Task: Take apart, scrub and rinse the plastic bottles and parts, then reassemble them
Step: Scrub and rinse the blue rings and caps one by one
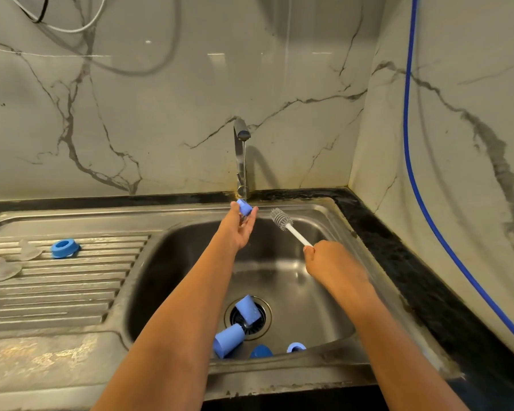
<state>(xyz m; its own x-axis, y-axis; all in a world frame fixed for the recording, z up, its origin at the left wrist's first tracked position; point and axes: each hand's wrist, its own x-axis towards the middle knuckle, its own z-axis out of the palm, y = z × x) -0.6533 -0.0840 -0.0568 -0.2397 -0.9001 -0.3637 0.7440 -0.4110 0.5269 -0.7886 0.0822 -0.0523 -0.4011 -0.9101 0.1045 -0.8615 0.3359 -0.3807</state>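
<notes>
My left hand (240, 228) pinches a small blue plastic cap (244, 207) under the running tap (241, 134), above the far side of the sink. To its right, my right hand (328, 261) grips the white handle of a bottle brush (282, 219), whose grey bristle head points up and left, close to the cap but apart from it. Two blue plastic cups (229, 339) lie on their sides at the drain (264, 317). A blue dome-shaped part (261, 351) and a small blue ring (296, 347) lie at the basin's near wall.
The steel sink basin (294, 277) has a ribbed draining board (60, 280) on its left. A blue ring (65, 248) and clear silicone teats (29, 250) rest there. A blue hose (410, 120) hangs down the right marble wall. Cables hang at the top left.
</notes>
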